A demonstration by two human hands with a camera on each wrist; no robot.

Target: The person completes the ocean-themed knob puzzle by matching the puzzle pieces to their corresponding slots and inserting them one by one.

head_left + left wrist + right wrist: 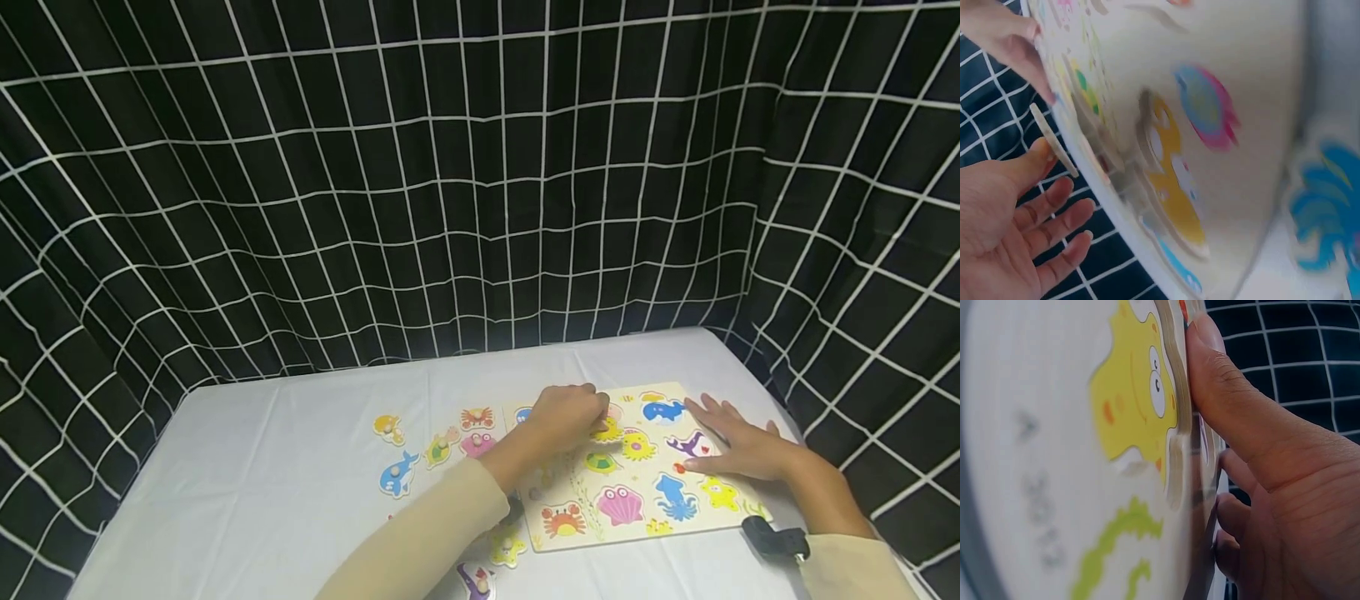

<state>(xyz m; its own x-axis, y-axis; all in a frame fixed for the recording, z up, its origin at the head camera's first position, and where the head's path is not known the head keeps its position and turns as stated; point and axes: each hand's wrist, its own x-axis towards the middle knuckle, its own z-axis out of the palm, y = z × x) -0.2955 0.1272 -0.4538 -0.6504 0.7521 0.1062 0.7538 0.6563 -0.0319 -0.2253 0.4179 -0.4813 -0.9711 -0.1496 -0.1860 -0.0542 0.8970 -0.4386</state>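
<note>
A pale wooden puzzle board (647, 477) printed with sea animals lies on the table. Over its upper middle, my left hand (566, 418) pinches a yellow puzzle piece (610, 431) just beside the printed yellow octopus (639, 446). In the left wrist view this piece shows only as a thin wooden edge (1055, 142) at the fingertips, with the other fingers spread below. My right hand (753, 447) rests along the board's right edge, thumb on its face near the purple animal recess (693, 446). The right wrist view shows that thumb (1235, 400) beside the yellow starfish recess (1138, 387).
Left of the board lie loose knobbed pieces: a blue whale (397, 475), an orange seahorse (387, 427), a turtle (438, 451), a crab (477, 417) and a pink shell (476, 445). A yellow starfish (507, 547) and a purple piece (476, 582) lie nearer. Black gridded curtain (465, 208) surrounds the table.
</note>
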